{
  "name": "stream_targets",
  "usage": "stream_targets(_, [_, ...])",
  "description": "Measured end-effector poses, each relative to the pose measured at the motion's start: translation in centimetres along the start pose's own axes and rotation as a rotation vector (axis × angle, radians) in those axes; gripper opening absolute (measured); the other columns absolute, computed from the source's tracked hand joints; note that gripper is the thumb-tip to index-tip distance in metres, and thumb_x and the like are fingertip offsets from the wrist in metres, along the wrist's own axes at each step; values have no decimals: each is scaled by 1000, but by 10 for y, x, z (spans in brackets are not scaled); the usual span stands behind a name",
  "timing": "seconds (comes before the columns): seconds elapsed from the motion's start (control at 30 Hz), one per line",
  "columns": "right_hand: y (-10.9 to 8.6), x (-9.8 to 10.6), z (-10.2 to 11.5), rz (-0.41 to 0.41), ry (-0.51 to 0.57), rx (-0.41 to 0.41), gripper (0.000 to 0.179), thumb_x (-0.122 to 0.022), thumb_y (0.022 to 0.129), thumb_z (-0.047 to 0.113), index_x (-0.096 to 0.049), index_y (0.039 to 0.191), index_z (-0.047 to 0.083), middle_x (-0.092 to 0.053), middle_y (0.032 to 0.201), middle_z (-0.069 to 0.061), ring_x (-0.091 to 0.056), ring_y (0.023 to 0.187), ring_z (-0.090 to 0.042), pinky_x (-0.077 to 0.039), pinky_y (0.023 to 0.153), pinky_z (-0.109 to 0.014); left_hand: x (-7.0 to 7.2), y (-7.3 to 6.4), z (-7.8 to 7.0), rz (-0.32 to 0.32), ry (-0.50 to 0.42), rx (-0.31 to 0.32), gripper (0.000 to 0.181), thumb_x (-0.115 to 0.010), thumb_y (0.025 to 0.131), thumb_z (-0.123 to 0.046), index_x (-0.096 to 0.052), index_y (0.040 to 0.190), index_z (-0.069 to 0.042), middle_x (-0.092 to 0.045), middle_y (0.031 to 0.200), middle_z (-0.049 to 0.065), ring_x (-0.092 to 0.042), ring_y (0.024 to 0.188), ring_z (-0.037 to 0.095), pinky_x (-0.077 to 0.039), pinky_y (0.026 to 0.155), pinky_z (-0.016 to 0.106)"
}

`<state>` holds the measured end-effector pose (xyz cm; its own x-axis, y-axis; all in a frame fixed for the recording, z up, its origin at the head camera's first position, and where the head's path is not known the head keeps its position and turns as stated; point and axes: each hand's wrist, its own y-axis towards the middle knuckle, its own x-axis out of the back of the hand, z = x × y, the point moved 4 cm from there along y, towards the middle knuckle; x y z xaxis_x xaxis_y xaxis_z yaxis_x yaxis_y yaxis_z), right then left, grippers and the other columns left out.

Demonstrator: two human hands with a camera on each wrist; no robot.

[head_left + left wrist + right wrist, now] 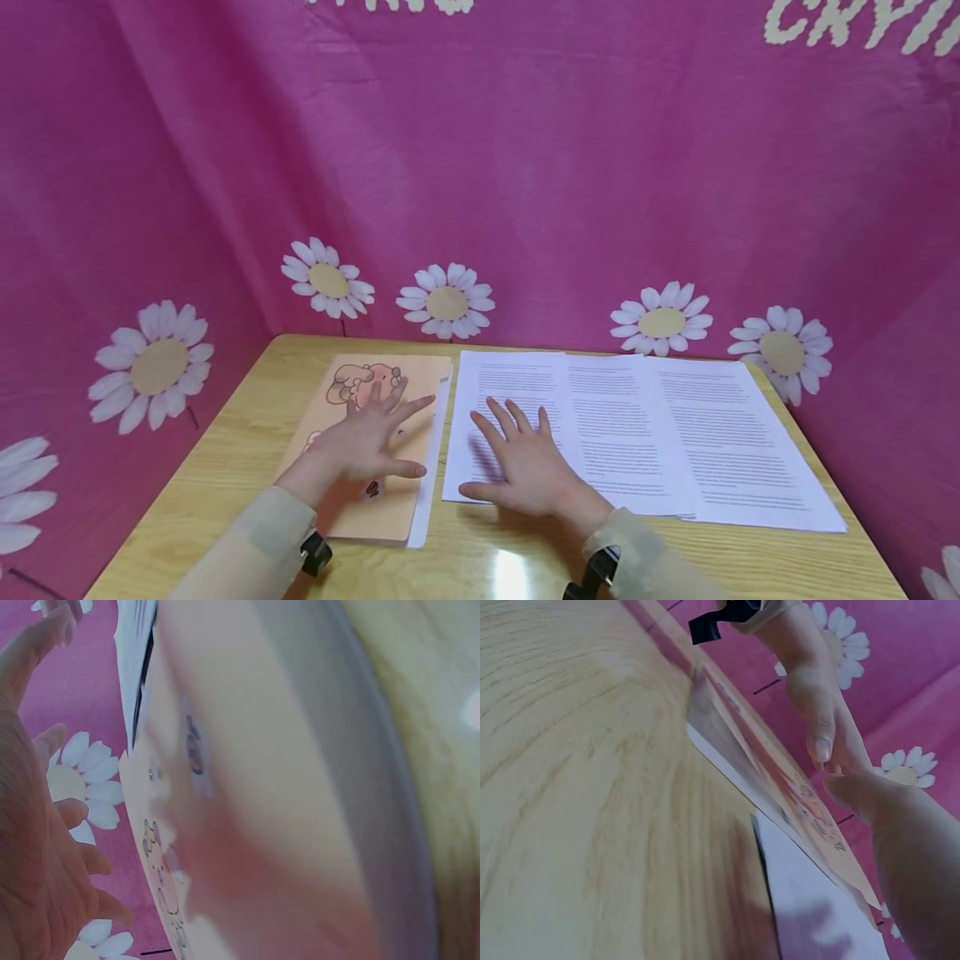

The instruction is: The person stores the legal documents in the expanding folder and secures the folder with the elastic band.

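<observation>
A peach folder [375, 508] with cartoon animals lies on the left of the table, a white edge showing along its right side. Above it my left hand [365, 437] spreads its fingers, holding nothing; in the left wrist view a gap separates the hand [45, 847] from the folder [277, 750]. My right hand [528, 467] hovers with fingers spread over the leftmost stack of printed sheets [517, 375]. Two more printed stacks, a middle one [618, 433] and a right one [738, 442], overlap beside it. The right wrist view shows the right hand's shadow on the paper [810, 900].
The wooden table [225, 450] has its back edge against a magenta cloth [525, 167] printed with white daisies. The cloth also hangs along both sides. A bright glare spot [510, 575] lies near the front. Black wrist devices sit at both cuffs.
</observation>
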<state>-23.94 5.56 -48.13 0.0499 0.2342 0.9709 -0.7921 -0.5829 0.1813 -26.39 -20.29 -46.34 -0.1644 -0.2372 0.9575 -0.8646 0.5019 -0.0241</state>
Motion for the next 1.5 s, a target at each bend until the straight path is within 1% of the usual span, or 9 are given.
stream_targets(0.17, [6, -10, 10, 25, 18, -1, 108, -48, 86, 89, -33, 167, 18, -27, 172, -14, -27, 155, -41, -19, 110, -81, -6, -1, 3, 35, 2, 9, 103, -68, 81, -81, -29, 168, -40, -8, 175, 15, -13, 155, 54, -23, 105, 84])
stream_targets(0.23, [9, -14, 14, 33, 32, 3, 108, -48, 87, 88, -34, 167, 17, -27, 171, -15, -27, 154, -43, -19, 109, -81, -9, -1, 5, 45, 2, 11, 103, -67, 81, -81, -29, 168, -40, -9, 175, 16, -14, 154, 55, -22, 106, 84])
stream_targets(0.3, [11, -18, 18, 43, 37, 7, 107, -48, 87, 87, -34, 167, 16, -26, 172, -16, -26, 154, -43, -19, 109, -82, -12, -2, 5, 60, -5, 11, 102, -66, 81, -82, -29, 168, -41, -8, 175, 15, -11, 153, 57, -23, 106, 83])
stream_targets(0.43, [15, -28, 26, 61, 40, 16, 107, -46, 88, 87, -35, 166, 15, -25, 172, -18, -24, 155, -46, -17, 109, -83, -18, -3, 7, 89, -14, 11, 101, -65, 81, -83, -27, 167, -45, -6, 176, 13, -8, 152, 59, -16, 108, 82])
stream_targets(0.53, [16, -37, 31, 73, 46, 15, 109, -45, 88, 88, -35, 166, 14, -25, 171, -18, -23, 155, -46, -15, 109, -83, -22, -3, 7, 104, 8, 9, 101, -62, 81, -85, -26, 167, -47, -5, 176, 12, -5, 153, 58, -11, 109, 82])
stream_targets(0.7, [20, -43, 37, 76, 9, 21, 111, -42, 87, 90, -34, 167, 14, -27, 171, -18, -25, 154, -46, -17, 108, -83, -25, -2, 6, 98, 46, -7, 101, -61, 81, -86, -31, 167, -42, -7, 175, 15, -7, 152, 60, -10, 107, 84])
stream_targets(0.93, [27, -49, 42, 116, -46, 23, 113, -37, 87, 92, -31, 168, 13, -23, 172, -19, -23, 156, -44, -18, 109, -83, -31, 0, 5, 110, 91, 23, 104, -59, 77, -89, -34, 166, -41, -8, 175, 12, -3, 154, 57, -10, 108, 84])
stream_targets(1.27, [26, -56, 40, 130, -41, 15, 113, -35, 86, 93, -33, 167, 15, -23, 172, -17, -24, 155, -43, -17, 108, -83, -35, 3, -2, 113, 98, 26, 102, -65, 77, -82, -40, 164, -34, -11, 175, 15, -5, 153, 58, -12, 104, 88])
stream_targets(1.5, [26, -58, 40, 130, -43, 5, 112, -34, 87, 92, -32, 168, 15, -22, 173, -16, -22, 156, -42, -16, 109, -83, -35, 5, -10, 97, 101, 34, 96, -71, 78, -65, -43, 163, -29, -14, 174, 15, -9, 152, 60, -17, 101, 89])
